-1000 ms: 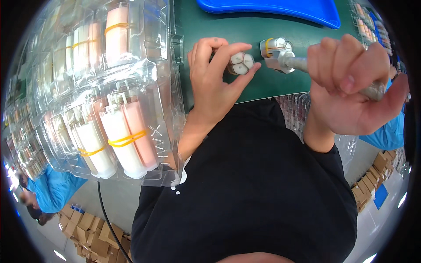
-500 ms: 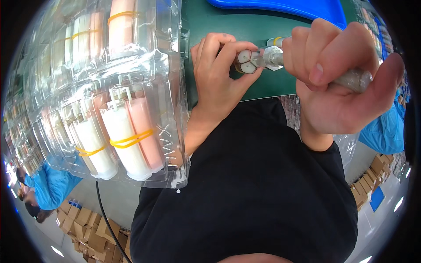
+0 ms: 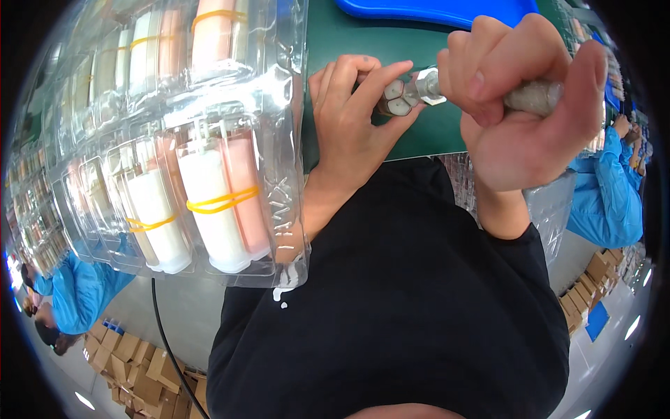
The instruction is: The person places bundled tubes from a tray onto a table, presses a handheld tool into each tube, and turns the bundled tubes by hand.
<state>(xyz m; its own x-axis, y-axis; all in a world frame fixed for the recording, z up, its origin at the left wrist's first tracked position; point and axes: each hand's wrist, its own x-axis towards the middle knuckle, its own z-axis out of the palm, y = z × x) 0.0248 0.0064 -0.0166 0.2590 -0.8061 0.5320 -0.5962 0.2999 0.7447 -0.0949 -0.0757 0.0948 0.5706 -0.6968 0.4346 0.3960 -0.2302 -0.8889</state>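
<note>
My left hand point(image 3: 347, 119) grips a small bundle of tubes point(image 3: 399, 106) between thumb and fingers. Their pale round ends, with small centre holes, face up. My right hand point(image 3: 520, 105) is wrapped round a rod-shaped tool with a translucent handle point(image 3: 534, 98); its exact kind is unclear. A shiny hexagonal collar point(image 3: 431, 86) on the tool sits beside the bundle, and its narrow front end meets or nearly meets the tube ends. Most of the tool's shaft is hidden by my fingers.
On the left, stacked clear plastic trays point(image 3: 289, 202) hold white and pink tubes point(image 3: 213, 209) bound with yellow rubber bands. A blue tray point(image 3: 433, 12) lies at the far side of the green table point(image 3: 426, 140). People in blue sleeves point(image 3: 604, 202) work at both sides. Cardboard boxes point(image 3: 139, 370) lie behind.
My right hand has shifted left and slightly away with the tool. My left hand and the tube bundle have barely moved. The plastic trays appear slightly further right in view.
</note>
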